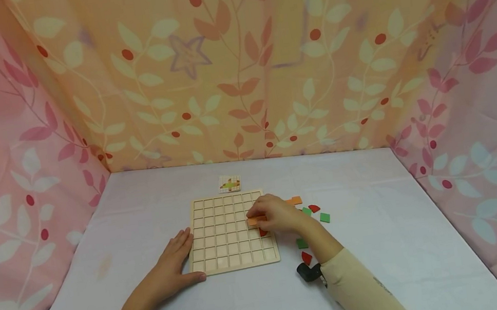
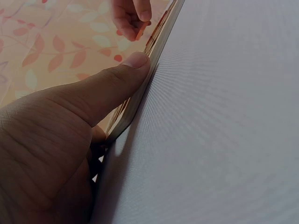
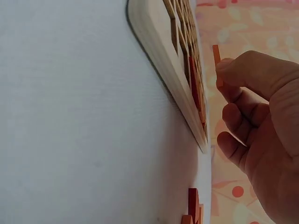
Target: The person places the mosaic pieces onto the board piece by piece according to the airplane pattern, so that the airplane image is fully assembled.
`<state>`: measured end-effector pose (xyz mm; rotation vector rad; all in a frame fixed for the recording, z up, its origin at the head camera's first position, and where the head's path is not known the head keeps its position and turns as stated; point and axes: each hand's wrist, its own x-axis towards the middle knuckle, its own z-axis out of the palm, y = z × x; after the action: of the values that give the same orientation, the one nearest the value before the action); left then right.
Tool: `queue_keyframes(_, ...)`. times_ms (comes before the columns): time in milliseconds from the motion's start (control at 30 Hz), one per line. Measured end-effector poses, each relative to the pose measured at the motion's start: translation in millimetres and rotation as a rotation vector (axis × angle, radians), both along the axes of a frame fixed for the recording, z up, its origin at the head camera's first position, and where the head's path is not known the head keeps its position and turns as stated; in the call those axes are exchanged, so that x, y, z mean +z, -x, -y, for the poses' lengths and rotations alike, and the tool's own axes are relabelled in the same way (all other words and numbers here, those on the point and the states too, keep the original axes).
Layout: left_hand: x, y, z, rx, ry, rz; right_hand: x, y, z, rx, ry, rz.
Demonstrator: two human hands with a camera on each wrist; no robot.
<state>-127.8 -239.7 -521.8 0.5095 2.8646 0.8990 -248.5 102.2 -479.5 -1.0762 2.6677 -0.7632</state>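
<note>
A light wooden grid board lies on the white table. Along its left side rests my left hand, with the thumb against the board's front edge near the corner. Over the right part of the board, my right hand pinches a thin orange tile between thumb and fingers. In the right wrist view the tile is held above the board's surface. A red piece sits in the grid just below that hand, partly covered by it.
Behind the board lies a small pattern card. Right of the board are scattered loose pieces, among them an orange tile, a green square, and a red quarter-round near the right wrist. Patterned cloth encloses the table's back and sides.
</note>
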Motion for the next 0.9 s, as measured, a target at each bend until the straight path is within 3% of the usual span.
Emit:
queue_keyframes(500, -0.1, 0.2, 0.4, 0.000, 0.009, -0.008, -13.1, 8.7, 9, 0.031, -0.087, -0.080)
queue_keyframes(900, 0.0, -0.3, 1.0, -0.007, 0.000, -0.026, -11.7, 10.6, 9, 0.016, -0.103, -0.009)
